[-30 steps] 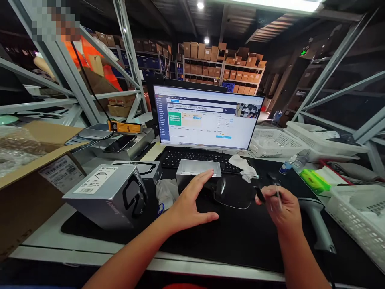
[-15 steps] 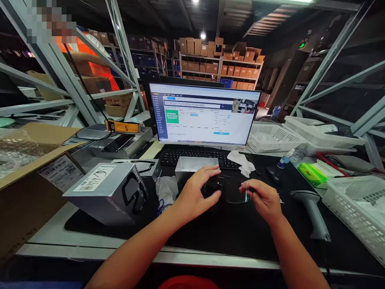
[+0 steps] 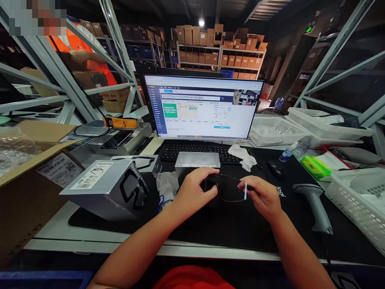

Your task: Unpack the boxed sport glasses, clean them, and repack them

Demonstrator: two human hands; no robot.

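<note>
Dark wraparound sunglasses (image 3: 231, 188) with a light-blue strip at their right side are held level above the black desk mat. My right hand (image 3: 263, 196) pinches their right end near that strip. At the left end, my left hand (image 3: 195, 190) has its thumb and curled index finger closed around the frame; the hand hides that end. An open grey box (image 3: 197, 159) stands just beyond my hands. A grey cloth pouch (image 3: 167, 186) with a blue cord lies beside my left hand.
At the left stand a silver sunglasses box (image 3: 99, 192) and an open carton (image 3: 51, 188). A monitor (image 3: 204, 108) and keyboard (image 3: 171, 150) are behind. To the right are a mouse (image 3: 274, 169), a barcode scanner (image 3: 314, 208) and white baskets (image 3: 357, 196). Another person (image 3: 87, 56) is beyond the rack.
My left hand has closed from a spread pose onto the left end of the sunglasses. The lens now shows dark and flatter to me. The view has shifted slightly.
</note>
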